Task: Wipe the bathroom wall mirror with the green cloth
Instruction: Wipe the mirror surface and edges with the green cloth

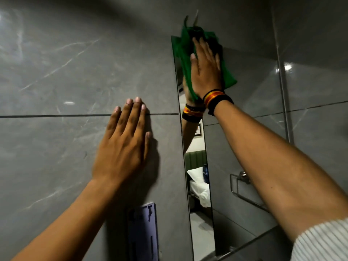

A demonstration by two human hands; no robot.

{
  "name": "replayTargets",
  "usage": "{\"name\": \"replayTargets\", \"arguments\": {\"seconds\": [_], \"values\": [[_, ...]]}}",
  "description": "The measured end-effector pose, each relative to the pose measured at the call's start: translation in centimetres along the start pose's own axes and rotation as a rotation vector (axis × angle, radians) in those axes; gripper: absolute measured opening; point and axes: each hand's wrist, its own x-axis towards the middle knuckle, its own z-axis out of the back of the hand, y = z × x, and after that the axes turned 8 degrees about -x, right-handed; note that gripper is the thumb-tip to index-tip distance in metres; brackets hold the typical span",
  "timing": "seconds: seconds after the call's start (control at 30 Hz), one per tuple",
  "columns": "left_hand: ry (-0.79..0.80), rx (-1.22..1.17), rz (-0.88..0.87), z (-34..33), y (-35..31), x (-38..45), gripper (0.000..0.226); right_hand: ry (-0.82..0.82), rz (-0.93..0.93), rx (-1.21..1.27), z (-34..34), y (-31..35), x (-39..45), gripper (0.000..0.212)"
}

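The wall mirror [244, 129] fills the right side of the head view, and its left edge runs down from the top centre. My right hand [206, 70] presses the green cloth [228, 78] flat against the mirror's upper left corner. Part of the cloth sticks out above the mirror's top edge. Bands in orange, red and black circle my right wrist. My left hand [124, 144] lies flat on the grey tiled wall [66, 72] left of the mirror, fingers spread, holding nothing.
A purple plastic holder [143, 232] is fixed to the wall below my left hand. The mirror reflects a metal towel bar [243, 191], a glass partition and a bed with white bedding [199, 185] through a doorway.
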Motion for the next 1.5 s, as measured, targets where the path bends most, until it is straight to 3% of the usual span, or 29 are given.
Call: {"name": "replayTargets", "arguments": {"seconds": [0.3,0.57,0.73,0.9,1.0,1.23,1.3,1.5], "values": [[-0.084,-0.009,-0.030,-1.2,0.1,0.1,0.066,0.015,-0.450,-0.061,0.8,-18.2,0.1,0.056],[-0.155,-0.001,-0.061,-3.0,1.4,0.2,0.068,0.087,-0.641,-0.045,1.1,-25.6,3.7,0.058],[-0.230,0.000,-0.083,-5.2,2.7,0.5,0.069,-0.003,-0.706,-0.034,0.5,-26.0,2.5,0.056],[-0.304,-0.119,-0.045,-8.1,3.8,0.6,0.069,-0.055,-0.744,-0.007,1.2,-25.8,-6.1,0.056],[-0.346,-0.123,-0.137,-9.6,5.4,1.4,0.069,-0.035,-0.774,-0.009,1.9,-25.3,-15.0,0.056],[-0.303,-0.057,-0.121,-11.4,6.8,1.8,0.072,0.065,-1.055,-0.077,3.4,-22.4,-36.9,0.059],[-0.282,-0.053,-0.057,-11.0,5.9,1.4,0.073,0.098,-1.175,-0.080,3.7,-22.4,-39.9,0.071],[-0.243,-0.086,-0.068,-7.2,3.3,0.7,0.071,0.076,-1.246,-0.043,3.4,-23.4,-41.0,0.056]]}}
